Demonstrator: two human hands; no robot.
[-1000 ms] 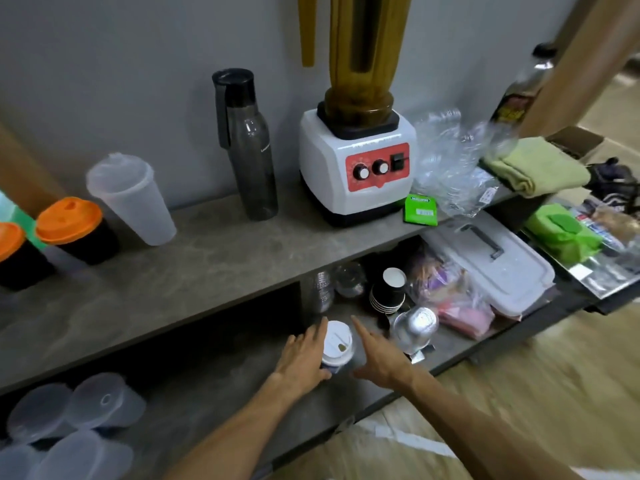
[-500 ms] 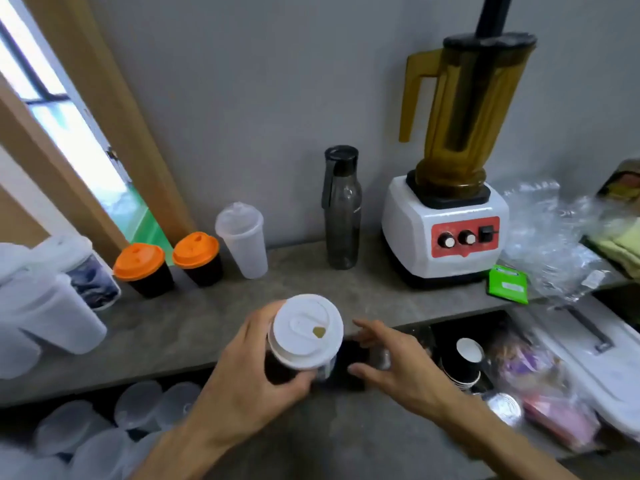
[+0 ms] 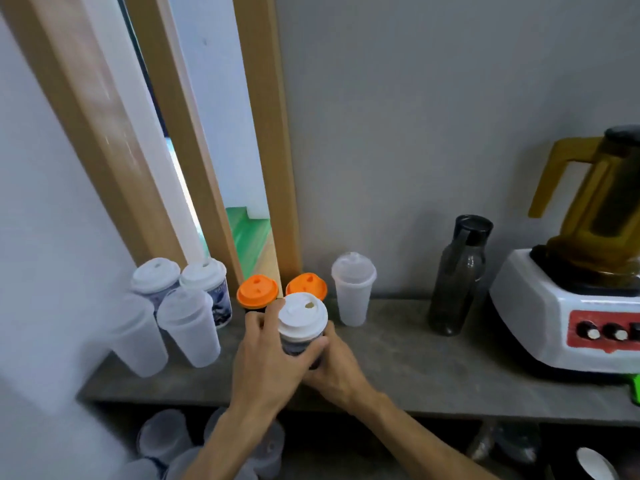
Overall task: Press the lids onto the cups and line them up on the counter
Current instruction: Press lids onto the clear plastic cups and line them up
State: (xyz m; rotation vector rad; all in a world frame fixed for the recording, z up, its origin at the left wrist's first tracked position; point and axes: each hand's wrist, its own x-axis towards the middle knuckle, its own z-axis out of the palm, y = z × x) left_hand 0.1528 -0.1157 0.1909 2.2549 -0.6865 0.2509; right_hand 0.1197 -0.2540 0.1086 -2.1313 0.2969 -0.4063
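Note:
A dark paper cup with a white lid (image 3: 302, 315) is above the grey counter (image 3: 433, 372), just in front of two black cups with orange lids (image 3: 257, 291) (image 3: 306, 286). My left hand (image 3: 266, 358) grips the cup's body from the left, fingers curled round it. My right hand (image 3: 337, 368) holds the cup from the right and below. Whether the cup touches the counter is hidden. A clear plastic cup with a clear lid (image 3: 353, 289) stands to the right of the orange-lidded ones.
Several lidded clear and printed cups (image 3: 188, 320) stand at the counter's left end by a wooden door frame. A dark water bottle (image 3: 457, 275) and a white blender (image 3: 575, 299) stand on the right. Clear lids (image 3: 162, 441) lie on the shelf below.
The white-lidded cup came up from the lower shelf and moved left to the orange-lidded cups. My right hand has joined the left on the cup. The view swung left.

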